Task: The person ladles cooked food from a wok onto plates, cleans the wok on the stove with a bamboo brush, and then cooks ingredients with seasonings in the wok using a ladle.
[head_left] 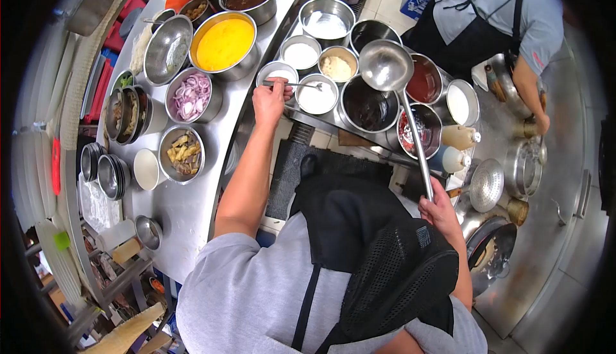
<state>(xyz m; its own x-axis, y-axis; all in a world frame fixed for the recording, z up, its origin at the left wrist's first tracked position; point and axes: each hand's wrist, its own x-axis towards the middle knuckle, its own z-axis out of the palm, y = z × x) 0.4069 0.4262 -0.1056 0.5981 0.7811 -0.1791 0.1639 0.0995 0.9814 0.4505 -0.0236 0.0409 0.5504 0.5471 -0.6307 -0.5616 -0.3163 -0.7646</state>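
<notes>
My left hand (268, 102) is closed on a small metal spoon (300, 84). The spoon's tip hangs at the rim of a metal pot of white powder (316, 99), and another pot of white contents (277, 72) lies under the hand. Lower right, my right hand (441, 210) wraps round the long handle of a large steel ladle (385, 64). Its bowl looks bare and hovers above the seasoning pots, partly covering a pot of dark sauce (369, 107). Beside that stand pots of tan powder (336, 67) and red sauce (427, 78).
On the left counter (173, 238) stand pots of yellow liquid (223, 45), sliced red onion (190, 97) and browned pieces (184, 154). Squeeze bottles (449, 159) and a perforated skimmer (487, 185) are at right. A co-worker (481, 27) works at the stove, upper right.
</notes>
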